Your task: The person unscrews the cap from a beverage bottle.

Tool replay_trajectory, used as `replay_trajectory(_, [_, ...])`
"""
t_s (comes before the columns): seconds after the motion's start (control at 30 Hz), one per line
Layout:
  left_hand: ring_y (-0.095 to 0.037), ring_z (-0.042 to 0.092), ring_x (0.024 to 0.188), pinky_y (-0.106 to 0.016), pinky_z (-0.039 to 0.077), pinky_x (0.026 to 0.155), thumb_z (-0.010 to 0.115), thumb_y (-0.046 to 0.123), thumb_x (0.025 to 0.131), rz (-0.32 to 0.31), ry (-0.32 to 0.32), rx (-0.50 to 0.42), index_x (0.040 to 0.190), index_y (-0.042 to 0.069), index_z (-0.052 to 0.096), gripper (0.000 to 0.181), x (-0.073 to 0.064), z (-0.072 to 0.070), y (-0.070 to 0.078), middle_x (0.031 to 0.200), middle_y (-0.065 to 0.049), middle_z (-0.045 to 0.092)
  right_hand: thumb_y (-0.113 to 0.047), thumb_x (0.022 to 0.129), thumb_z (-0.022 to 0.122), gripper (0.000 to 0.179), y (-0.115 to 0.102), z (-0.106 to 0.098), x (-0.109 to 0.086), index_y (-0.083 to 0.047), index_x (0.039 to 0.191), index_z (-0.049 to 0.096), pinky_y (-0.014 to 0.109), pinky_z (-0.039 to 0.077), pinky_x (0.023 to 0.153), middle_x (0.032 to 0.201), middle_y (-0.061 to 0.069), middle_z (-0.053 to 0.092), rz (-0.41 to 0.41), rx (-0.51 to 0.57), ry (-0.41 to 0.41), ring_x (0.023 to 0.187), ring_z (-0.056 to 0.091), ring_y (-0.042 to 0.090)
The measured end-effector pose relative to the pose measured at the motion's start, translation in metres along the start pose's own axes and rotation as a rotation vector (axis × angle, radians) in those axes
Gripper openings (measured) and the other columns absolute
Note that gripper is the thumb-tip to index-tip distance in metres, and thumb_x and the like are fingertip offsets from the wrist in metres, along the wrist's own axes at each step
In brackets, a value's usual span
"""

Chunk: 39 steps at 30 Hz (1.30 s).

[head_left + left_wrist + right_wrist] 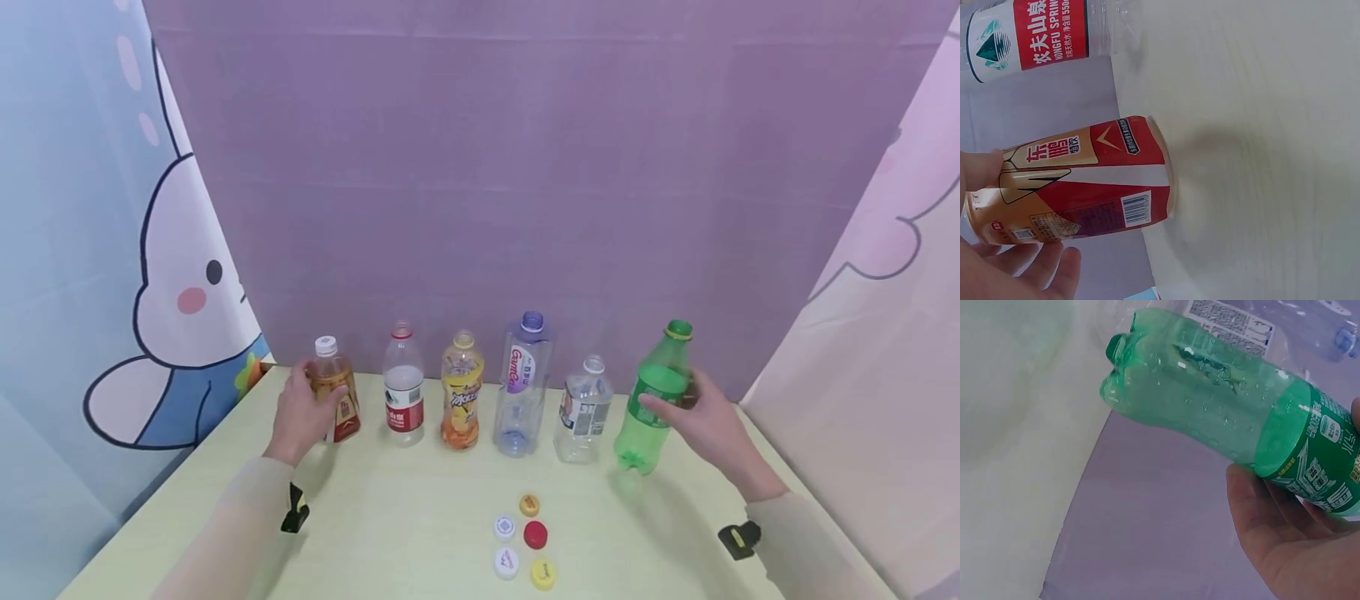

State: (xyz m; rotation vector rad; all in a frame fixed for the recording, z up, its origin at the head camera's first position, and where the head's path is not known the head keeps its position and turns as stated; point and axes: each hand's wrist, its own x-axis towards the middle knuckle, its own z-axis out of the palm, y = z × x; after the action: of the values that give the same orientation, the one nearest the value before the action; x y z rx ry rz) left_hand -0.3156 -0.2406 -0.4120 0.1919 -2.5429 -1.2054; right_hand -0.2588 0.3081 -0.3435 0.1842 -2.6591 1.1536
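At the left end of the row, my left hand [306, 408] grips a small drink bottle [347, 417] with a white cap and a gold-and-red label. In the left wrist view, the thumb and fingers lie on opposite sides of this bottle [1085, 181], near its upper part. On the far right, my right hand [708, 421] holds a green plastic soda bottle [652, 408] around its label. The soda bottle leans, its neck toward the right and its base close over the table. Green liquid shows inside the bottle [1204, 394] in the right wrist view.
Between the hands stand a red-labelled water bottle [405, 400], an orange drink bottle [461, 400], a tall clear bottle [519, 408] and a short clear bottle [581, 421], all uncapped. Several loose caps, including a red cap [536, 534], lie in front. A purple curtain [510, 183] hangs behind.
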Motion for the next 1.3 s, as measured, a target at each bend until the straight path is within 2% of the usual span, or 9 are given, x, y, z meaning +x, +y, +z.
replay_trajectory(0.17, [-0.053,0.04,0.137,-0.069,0.038,0.105,0.061,0.032,0.103,-0.034,-0.017,-0.019,0.159,0.002,0.008,0.082,-0.002,0.0,0.001,0.154,-0.033,0.034,-0.048,0.095,0.068,0.087,0.007,0.007,0.009,0.007,0.15,0.029,0.047,0.052,0.087,0.13,0.029,0.054,-0.008,0.009,0.021,0.114,0.058,0.042])
replay_trajectory(0.33, [-0.052,0.039,0.137,-0.07,0.038,0.105,0.063,0.033,0.102,-0.028,-0.007,-0.028,0.158,0.004,0.01,0.083,-0.003,-0.001,-0.001,0.154,-0.031,0.035,-0.05,0.095,0.069,0.091,0.016,0.017,0.018,0.009,0.15,0.027,0.044,0.053,0.085,0.13,0.029,0.052,-0.005,-0.001,0.018,0.113,0.057,0.042])
replay_trajectory(0.67, [-0.05,0.037,0.136,-0.068,0.038,0.107,0.068,0.036,0.097,-0.023,0.028,-0.028,0.157,-0.001,0.013,0.089,-0.009,-0.002,-0.009,0.15,-0.032,0.032,-0.054,0.094,0.067,0.099,0.033,0.035,0.025,0.011,0.152,0.019,0.056,0.051,0.094,0.138,0.035,0.046,0.05,0.001,-0.026,0.122,0.052,0.049])
replay_trajectory(0.8, [-0.051,0.036,0.135,-0.068,0.036,0.108,0.068,0.035,0.097,-0.019,0.013,-0.025,0.157,-0.003,0.012,0.091,-0.012,-0.004,-0.009,0.147,-0.032,0.027,-0.055,0.094,0.067,0.104,0.037,0.039,0.025,0.01,0.154,0.013,0.06,0.048,0.098,0.142,0.037,0.043,0.09,0.011,-0.046,0.127,0.048,0.052])
replay_trajectory(1.1, [-0.048,0.038,0.133,-0.067,0.041,0.105,0.07,0.033,0.095,0.01,0.076,-0.103,0.155,0.0,0.015,0.088,-0.027,-0.002,0.009,0.144,-0.027,0.025,-0.045,0.094,0.071,0.098,0.042,0.04,0.023,0.008,0.154,0.016,0.063,0.045,0.101,0.143,0.036,0.043,0.102,0.053,-0.098,0.128,0.048,0.051])
replay_trajectory(1.3, [-0.045,0.039,0.135,-0.066,0.041,0.105,0.071,0.033,0.095,0.074,0.088,-0.173,0.155,0.003,0.016,0.087,-0.036,-0.001,0.027,0.148,-0.023,0.027,-0.047,0.093,0.072,0.1,0.044,0.035,0.018,0.006,0.157,0.015,0.06,0.05,0.096,0.143,0.034,0.044,0.103,0.044,-0.108,0.128,0.048,0.051])
